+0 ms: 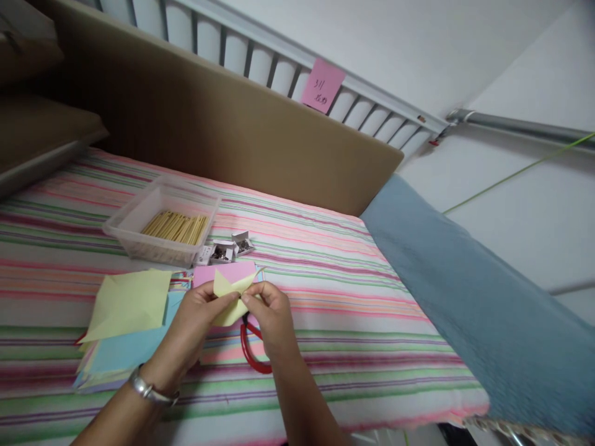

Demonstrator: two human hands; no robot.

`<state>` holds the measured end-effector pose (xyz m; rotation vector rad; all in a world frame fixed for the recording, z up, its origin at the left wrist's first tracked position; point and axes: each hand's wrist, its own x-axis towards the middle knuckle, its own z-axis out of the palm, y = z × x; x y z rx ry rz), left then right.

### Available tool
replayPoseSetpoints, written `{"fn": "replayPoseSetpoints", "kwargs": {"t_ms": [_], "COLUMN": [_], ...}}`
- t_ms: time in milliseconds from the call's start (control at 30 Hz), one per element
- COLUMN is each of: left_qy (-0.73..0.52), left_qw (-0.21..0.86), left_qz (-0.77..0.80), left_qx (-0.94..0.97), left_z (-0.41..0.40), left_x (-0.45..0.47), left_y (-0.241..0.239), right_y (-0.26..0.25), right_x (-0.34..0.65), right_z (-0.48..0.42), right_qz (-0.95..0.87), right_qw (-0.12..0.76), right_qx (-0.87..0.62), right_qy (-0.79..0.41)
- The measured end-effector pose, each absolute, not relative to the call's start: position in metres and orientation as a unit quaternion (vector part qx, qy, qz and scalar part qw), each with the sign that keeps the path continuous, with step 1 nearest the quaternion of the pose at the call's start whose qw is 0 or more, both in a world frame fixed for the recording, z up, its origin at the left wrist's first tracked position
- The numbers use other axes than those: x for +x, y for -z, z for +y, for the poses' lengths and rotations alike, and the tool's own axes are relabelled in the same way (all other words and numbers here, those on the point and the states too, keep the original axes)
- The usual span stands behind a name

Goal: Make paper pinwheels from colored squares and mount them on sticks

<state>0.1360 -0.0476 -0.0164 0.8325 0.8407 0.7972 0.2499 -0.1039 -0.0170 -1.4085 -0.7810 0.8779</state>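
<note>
Both hands meet over a piece of folded yellow paper point(229, 286), whose corners are bent in toward its centre. My left hand point(198, 313) is closed on its left side, thumb pressed near the middle. My right hand point(272, 313) pinches the paper from the right, fingertips at a small dark spot in the centre. Beneath them lie a sheet of pink paper point(204, 274) and a pair of scissors with red handles point(253, 362), their blades mostly hidden. To the left rests a stack of coloured paper point(132, 303), yellow on top and blue below.
A clear plastic box point(139, 238) of thin wooden sticks point(176, 226) stands behind the paper. Beside it are small open boxes point(223, 251) of tiny metal pieces. A brown board point(232, 136) rises at the back, under a pink note point(323, 85). Striped cloth point(362, 347) covers the surface.
</note>
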Motion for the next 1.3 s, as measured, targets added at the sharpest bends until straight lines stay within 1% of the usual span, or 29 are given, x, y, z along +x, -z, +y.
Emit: {"fn": "replayPoseSetpoints", "kwargs": {"t_ms": [133, 367, 867, 1300], "left_qy": [-0.336, -0.314, -0.317, -0.32], "left_qw": [0.795, 0.806, 0.808, 0.814], "left_qz": [0.339, 0.335, 0.338, 0.337], "left_qx": [0.375, 0.373, 0.364, 0.348], "left_z": [-0.047, -0.0478, -0.0505, -0.0474], "left_x": [0.1341, 0.1344, 0.1361, 0.1342], "left_y": [0.0183, 0.0201, 0.0167, 0.0164], "right_y": [0.0133, 0.015, 0.0168, 0.0188], "right_x": [0.249, 0.2498, 0.2507, 0.2453], "right_z": [-0.1051, -0.1045, -0.1043, -0.1035], "right_qz": [-0.316, -0.309, -0.328, -0.363], "right_qw": [0.625, 0.635, 0.634, 0.613], "right_qx": [-0.594, -0.571, -0.576, -0.6], "right_qy": [-0.396, -0.419, -0.398, -0.364]}}
